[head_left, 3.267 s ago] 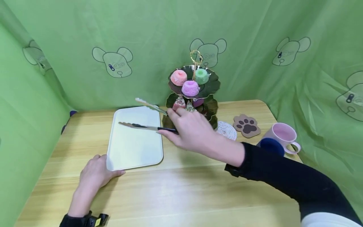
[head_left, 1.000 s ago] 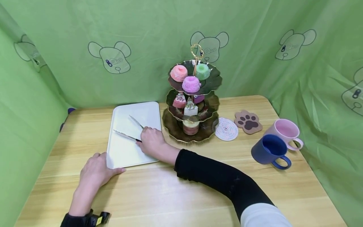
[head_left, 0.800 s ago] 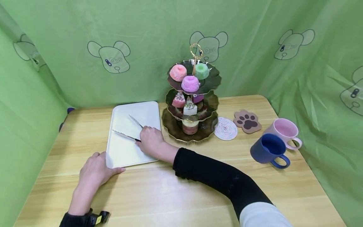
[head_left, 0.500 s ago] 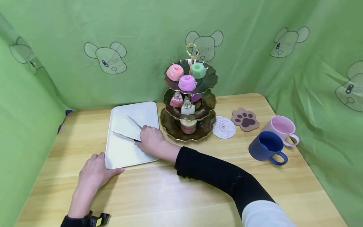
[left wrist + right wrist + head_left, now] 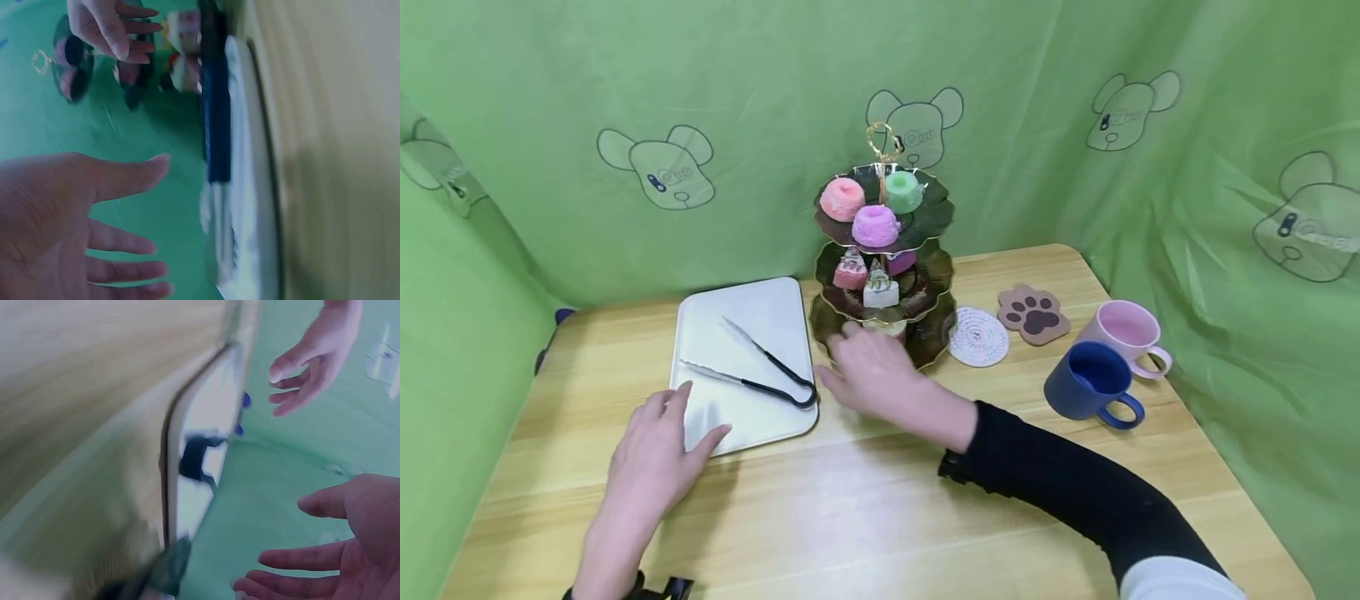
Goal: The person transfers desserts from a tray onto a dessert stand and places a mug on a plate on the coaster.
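A pair of tongs (image 5: 775,391) with black handles and pale serrated arms lies spread on the white tray (image 5: 767,304). My left hand (image 5: 653,454) hovers at the tray's front left corner, thumb and fingers apart, holding nothing. In the left wrist view, the same hand (image 5: 50,212) stands clear of the tongs (image 5: 216,119). My right hand (image 5: 876,375) is over the table in front of the tiered stand (image 5: 928,208), right of the tray, fingers loose and grasping nothing. It partly hides a layered cake (image 5: 891,328) on the bottom tier.
On the stand's top tier sit pink (image 5: 842,200), green (image 5: 903,192) and purple (image 5: 876,227) ring cakes; cake slices (image 5: 881,292) fill the middle. To the right lie a round coaster (image 5: 978,337) and paw coaster (image 5: 1033,314), beside a blue mug (image 5: 1075,387) and pink mug (image 5: 1123,325).
My right hand has let go of the tongs, which now lie on the tray, and has moved right toward the stand. The left hand has lifted from the tray's corner and spread its fingers.
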`<action>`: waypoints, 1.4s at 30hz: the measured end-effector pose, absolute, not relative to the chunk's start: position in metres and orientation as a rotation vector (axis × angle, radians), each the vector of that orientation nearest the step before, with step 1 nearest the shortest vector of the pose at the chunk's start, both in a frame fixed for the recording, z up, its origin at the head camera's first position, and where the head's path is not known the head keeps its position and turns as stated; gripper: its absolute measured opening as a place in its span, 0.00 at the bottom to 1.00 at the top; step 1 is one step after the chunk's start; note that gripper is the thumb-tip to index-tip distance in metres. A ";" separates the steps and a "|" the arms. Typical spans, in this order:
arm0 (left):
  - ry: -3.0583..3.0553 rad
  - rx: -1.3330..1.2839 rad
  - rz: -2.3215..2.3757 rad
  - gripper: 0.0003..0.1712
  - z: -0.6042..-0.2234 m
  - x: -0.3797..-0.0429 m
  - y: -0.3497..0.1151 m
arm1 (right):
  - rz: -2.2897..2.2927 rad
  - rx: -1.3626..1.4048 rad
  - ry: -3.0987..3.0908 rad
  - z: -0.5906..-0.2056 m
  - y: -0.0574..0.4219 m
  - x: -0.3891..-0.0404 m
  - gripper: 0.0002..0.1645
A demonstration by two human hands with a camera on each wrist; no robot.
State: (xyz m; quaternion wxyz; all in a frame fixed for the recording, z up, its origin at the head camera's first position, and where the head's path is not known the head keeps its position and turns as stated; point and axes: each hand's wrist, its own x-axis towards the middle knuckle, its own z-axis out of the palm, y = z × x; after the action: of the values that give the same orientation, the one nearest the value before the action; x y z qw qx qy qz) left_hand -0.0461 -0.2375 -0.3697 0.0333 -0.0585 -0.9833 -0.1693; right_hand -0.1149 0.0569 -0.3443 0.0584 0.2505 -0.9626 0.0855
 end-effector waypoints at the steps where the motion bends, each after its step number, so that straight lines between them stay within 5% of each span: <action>1: -2.975 -0.216 -0.533 0.49 -0.368 -0.046 -0.233 | 0.274 0.741 -2.910 -0.342 0.067 -0.112 0.26; 11: -2.777 -0.458 -0.596 0.50 -0.367 -0.057 -0.192 | 0.350 0.488 -2.952 -0.338 0.160 -0.092 0.28; 19: -2.827 -0.561 -0.556 0.56 -0.371 -0.072 -0.155 | 0.313 0.320 -3.139 -0.371 0.210 -0.111 0.41; 42: -2.953 -0.546 -0.423 0.58 -0.390 -0.087 -0.115 | 0.095 0.214 -3.493 -0.404 0.221 -0.109 0.44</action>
State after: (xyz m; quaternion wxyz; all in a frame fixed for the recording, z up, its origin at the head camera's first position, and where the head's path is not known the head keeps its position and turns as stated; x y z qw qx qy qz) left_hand -0.0874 -0.1145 -0.3897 0.0544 -0.1797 -0.9723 -0.1394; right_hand -0.1095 0.2207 -0.4043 -0.1788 0.0601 -0.9817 0.0268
